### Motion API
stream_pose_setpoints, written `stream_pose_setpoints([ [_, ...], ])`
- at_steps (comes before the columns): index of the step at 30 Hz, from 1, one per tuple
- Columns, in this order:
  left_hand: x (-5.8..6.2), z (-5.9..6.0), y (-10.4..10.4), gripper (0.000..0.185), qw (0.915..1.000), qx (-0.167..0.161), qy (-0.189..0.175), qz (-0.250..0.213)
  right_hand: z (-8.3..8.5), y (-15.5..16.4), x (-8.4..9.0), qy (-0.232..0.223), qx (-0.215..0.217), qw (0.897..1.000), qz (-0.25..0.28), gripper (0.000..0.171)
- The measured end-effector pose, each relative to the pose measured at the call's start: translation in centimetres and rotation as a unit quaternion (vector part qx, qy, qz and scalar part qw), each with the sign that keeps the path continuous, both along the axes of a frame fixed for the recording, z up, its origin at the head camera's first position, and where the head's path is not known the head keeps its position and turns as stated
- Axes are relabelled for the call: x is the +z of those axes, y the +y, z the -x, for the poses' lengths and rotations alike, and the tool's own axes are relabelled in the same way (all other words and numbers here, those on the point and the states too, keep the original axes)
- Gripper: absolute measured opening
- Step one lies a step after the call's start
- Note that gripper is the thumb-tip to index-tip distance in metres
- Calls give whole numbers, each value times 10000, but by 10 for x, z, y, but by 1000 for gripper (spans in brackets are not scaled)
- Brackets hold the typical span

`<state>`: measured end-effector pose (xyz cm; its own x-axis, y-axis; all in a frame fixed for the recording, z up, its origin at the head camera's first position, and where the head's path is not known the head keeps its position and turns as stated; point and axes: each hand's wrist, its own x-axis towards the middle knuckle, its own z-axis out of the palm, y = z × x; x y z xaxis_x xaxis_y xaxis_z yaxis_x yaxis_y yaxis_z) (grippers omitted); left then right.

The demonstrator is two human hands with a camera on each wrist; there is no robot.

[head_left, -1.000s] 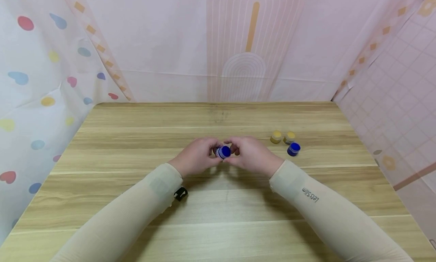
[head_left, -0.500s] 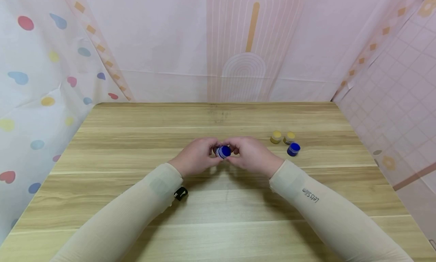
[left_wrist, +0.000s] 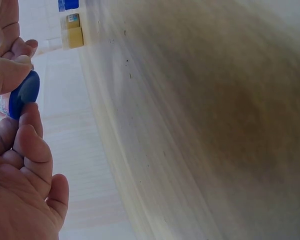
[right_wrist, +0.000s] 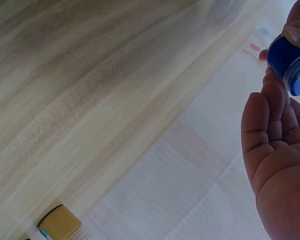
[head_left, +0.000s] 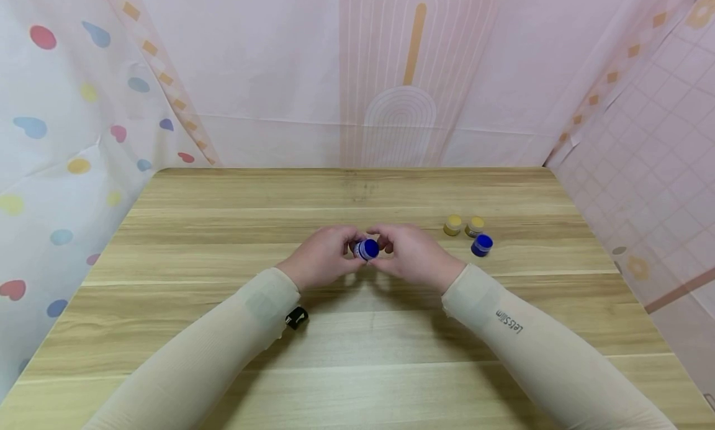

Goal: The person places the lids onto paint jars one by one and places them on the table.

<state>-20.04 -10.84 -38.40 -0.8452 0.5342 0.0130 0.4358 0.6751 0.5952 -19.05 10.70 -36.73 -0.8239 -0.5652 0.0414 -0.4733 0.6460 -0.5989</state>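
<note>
In the head view, a small blue paint pot [head_left: 367,249] with a pale label is held tilted over the middle of the table. My left hand [head_left: 329,256] grips it between thumb and fingers; the left wrist view also shows the pot [left_wrist: 26,94] there. My right hand [head_left: 410,256] is around the pot's right side, thumb tip right at its lower edge and forefinger apart from it. In the right wrist view, the right hand's fingers [right_wrist: 257,125] lie loosely extended below the pot [right_wrist: 287,57].
Two yellow paint pots [head_left: 453,225] and another blue paint pot [head_left: 482,245] stand together at the right on the wooden table [head_left: 223,231]. A small black piece [head_left: 296,318] shows beside the left sleeve. Patterned cloth [head_left: 268,76] hangs behind and at both sides.
The right fingers came in closer to the pot half a second ago and now stand slightly apart again. The left hand and the pots on the table have stayed put.
</note>
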Motion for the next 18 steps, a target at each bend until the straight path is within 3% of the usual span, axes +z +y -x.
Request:
stream_pose_setpoints([
  [9, 0, 0, -1, 22, 9999, -11, 79, 78, 0, 0, 0, 186, 187, 9996, 92, 41],
  [18, 1, -1, 1, 23, 10000, -4, 86, 47, 0, -2, -1, 96, 5, 10000, 1, 30],
])
